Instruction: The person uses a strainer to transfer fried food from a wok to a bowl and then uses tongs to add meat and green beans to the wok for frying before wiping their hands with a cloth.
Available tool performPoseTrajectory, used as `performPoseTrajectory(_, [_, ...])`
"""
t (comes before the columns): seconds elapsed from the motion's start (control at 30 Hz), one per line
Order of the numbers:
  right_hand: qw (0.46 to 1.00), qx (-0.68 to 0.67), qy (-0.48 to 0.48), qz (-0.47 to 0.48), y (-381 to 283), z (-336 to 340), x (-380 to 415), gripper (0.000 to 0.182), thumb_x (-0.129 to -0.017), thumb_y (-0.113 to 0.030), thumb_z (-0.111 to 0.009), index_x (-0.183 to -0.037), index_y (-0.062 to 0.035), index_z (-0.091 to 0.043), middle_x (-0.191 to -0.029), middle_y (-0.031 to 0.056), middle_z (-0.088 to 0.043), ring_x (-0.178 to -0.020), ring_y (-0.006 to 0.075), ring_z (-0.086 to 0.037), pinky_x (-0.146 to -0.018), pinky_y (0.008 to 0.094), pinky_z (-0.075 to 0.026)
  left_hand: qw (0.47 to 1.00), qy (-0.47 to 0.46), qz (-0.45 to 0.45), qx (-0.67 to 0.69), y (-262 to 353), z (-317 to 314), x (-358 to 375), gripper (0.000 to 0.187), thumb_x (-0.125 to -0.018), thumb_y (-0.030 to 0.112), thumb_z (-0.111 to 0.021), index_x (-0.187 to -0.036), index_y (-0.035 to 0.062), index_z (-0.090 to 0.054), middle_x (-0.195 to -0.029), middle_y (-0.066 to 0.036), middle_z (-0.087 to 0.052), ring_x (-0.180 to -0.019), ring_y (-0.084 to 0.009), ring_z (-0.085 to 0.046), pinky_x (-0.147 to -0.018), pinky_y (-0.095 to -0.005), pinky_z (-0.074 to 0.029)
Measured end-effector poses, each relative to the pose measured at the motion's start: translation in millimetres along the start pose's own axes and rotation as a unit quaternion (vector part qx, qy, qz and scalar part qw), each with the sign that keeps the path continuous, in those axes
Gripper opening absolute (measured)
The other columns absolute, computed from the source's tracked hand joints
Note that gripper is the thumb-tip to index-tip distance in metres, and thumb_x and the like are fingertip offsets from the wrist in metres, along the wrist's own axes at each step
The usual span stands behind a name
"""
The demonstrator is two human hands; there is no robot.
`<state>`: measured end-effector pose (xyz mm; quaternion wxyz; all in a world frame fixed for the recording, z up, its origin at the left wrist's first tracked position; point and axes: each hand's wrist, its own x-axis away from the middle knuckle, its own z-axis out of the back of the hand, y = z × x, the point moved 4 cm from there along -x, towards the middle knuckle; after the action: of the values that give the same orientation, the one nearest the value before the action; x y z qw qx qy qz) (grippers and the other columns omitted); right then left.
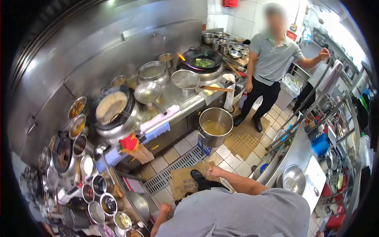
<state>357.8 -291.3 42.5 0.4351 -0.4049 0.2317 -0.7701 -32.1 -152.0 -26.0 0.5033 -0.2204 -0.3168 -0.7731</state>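
My left hand (166,208) hangs low beside the edge of the left counter, its fingers curled closed with nothing seen in them. A large steel bowl (139,206) lies closest to it, apart from the hand. In front of my body is my right hand (214,171), loosely closed in a fist above the floor, with no thing visible in it. Beyond it, a deep steel stockpot (216,127) with yellowish liquid stands on a blue support (203,147). Below my hands, my shoe rests on a cardboard sheet (184,179).
A wok (112,104) holds pale, cloudy liquid; a farther wok (202,60) contains greens, with flame beside it. Another person (272,55) stands beyond the stockpot. Several sauce pots (96,212) crowd the left counter. A steel bowl (294,179) sits on the right counter. A floor grate (173,168) runs along the stove.
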Motion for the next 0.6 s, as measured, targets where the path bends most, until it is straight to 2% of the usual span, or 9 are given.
performPoseTrajectory(0.1, [0.998, 0.023, -0.036, -0.040, -17.6, 5.5, 20.7, 0.033, -0.083, -0.034, -0.045, -0.072, -0.0085, -0.063, -0.063, 0.0121, -0.060, -0.064, 0.0266, -0.059, -0.066, 0.0362, -0.046, 0.997, -0.041, -0.062, -0.011, 0.7, -12.0, 10.9, 0.028, -0.081, 0.028, -0.046, -0.083, 0.0088, -0.066, -0.088, -0.015, -0.064, -0.081, -0.0308, -0.061, -0.068, -0.0386, -0.049])
performPoseTrajectory(0.23, [0.994, -0.057, 0.053, 0.071, -16.1, 16.7, 18.7, 0.027, -0.087, -0.026, -0.046, -0.077, -0.0039, -0.059, -0.073, 0.0111, -0.060, -0.069, 0.0249, -0.056, -0.067, 0.0373, -0.045, 0.971, 0.205, -0.094, 0.082, 1.4, -13.5, 7.5, 0.032, -0.089, 0.023, -0.038, -0.094, -0.0019, -0.057, -0.091, -0.025, -0.058, -0.086, -0.0391, -0.056, -0.077, -0.0456, -0.043])
performPoseTrajectory(0.27, [0.959, -0.019, 0.094, 0.267, -11.2, 21.5, 7.3, 0.016, -0.084, -0.017, -0.047, -0.081, -0.0037, -0.056, -0.076, 0.0100, -0.057, -0.075, 0.0237, -0.055, -0.071, 0.0365, -0.044, 0.964, 0.231, -0.080, 0.102, 7.6, 1.0, 11.5, 0.027, -0.088, 0.018, -0.039, -0.096, -0.0018, -0.056, -0.092, -0.025, -0.058, -0.086, -0.0389, -0.056, -0.077, -0.0452, -0.043])
performPoseTrajectory(0.33, [0.944, -0.010, 0.156, 0.289, -72.3, 66.4, 23.2, 0.013, -0.075, -0.002, -0.045, -0.080, -0.0054, -0.057, -0.073, 0.0069, -0.051, -0.068, 0.0196, -0.051, -0.065, 0.0316, -0.043, 0.882, 0.398, -0.111, 0.227, 43.2, 72.5, 49.9, 0.024, -0.085, 0.018, -0.045, -0.099, -0.0006, -0.050, -0.096, -0.020, -0.059, -0.092, -0.0380, -0.056, -0.077, -0.0431, -0.044])
performPoseTrajectory(0.4, [0.956, -0.142, 0.110, 0.233, -147.8, 118.8, 58.3, 0.019, -0.077, 0.001, -0.043, -0.085, -0.0057, -0.059, -0.069, -0.0010, -0.047, -0.065, 0.0073, -0.044, -0.058, 0.0221, -0.038, 0.828, 0.434, -0.145, 0.322, 70.9, 155.0, 92.3, 0.014, -0.080, 0.013, -0.052, -0.089, 0.0021, -0.051, -0.090, -0.019, -0.060, -0.089, -0.0356, -0.058, -0.074, -0.0415, -0.046])
performPoseTrajectory(0.43, [0.964, -0.151, 0.107, 0.191, -183.3, 144.7, 78.4, 0.019, -0.077, 0.001, -0.043, -0.085, -0.0040, -0.059, -0.072, -0.0008, -0.052, -0.066, 0.0072, -0.046, -0.060, 0.0219, -0.039, 0.823, 0.462, -0.139, 0.301, 86.0, 200.8, 122.0, 0.011, -0.079, 0.013, -0.055, -0.083, 0.0030, -0.050, -0.071, -0.015, -0.058, -0.068, -0.0279, -0.060, -0.061, -0.0357, -0.045])
performPoseTrajectory(0.47, [0.947, -0.126, 0.160, 0.248, -226.7, 170.4, 104.5, 0.017, -0.080, 0.000, -0.044, -0.086, -0.0021, -0.060, -0.075, -0.0002, -0.055, -0.067, 0.0080, -0.048, -0.063, 0.0223, -0.040, 0.789, 0.510, -0.194, 0.283, 94.5, 238.4, 147.7, 0.014, -0.080, 0.014, -0.057, -0.074, 0.0033, -0.049, -0.056, -0.006, -0.047, -0.051, -0.0141, -0.046, -0.049, -0.0281, -0.037])
performPoseTrajectory(0.53, [0.917, -0.044, 0.224, 0.328, -290.4, 213.5, 150.7, 0.017, -0.084, -0.004, -0.046, -0.089, 0.0001, -0.062, -0.081, 0.0034, -0.060, -0.075, 0.0098, -0.052, -0.068, 0.0233, -0.040, 0.747, 0.511, -0.263, 0.334, 102.9, 303.6, 201.9, 0.021, -0.081, 0.014, -0.058, -0.065, 0.0040, -0.048, -0.055, 0.001, -0.039, -0.052, -0.0059, -0.034, -0.045, -0.0233, -0.029])
performPoseTrajectory(0.6, [0.845, 0.052, 0.290, 0.447, -352.0, 243.8, 212.6, 0.016, -0.081, -0.001, -0.047, -0.087, 0.0008, -0.062, -0.076, 0.0033, -0.057, -0.068, 0.0109, -0.050, -0.061, 0.0230, -0.037, 0.664, 0.580, -0.358, 0.308, 122.4, 357.7, 291.6, 0.023, -0.081, 0.013, -0.057, -0.062, 0.0044, -0.047, -0.055, 0.004, -0.039, -0.051, -0.0044, -0.031, -0.044, -0.0227, -0.025])
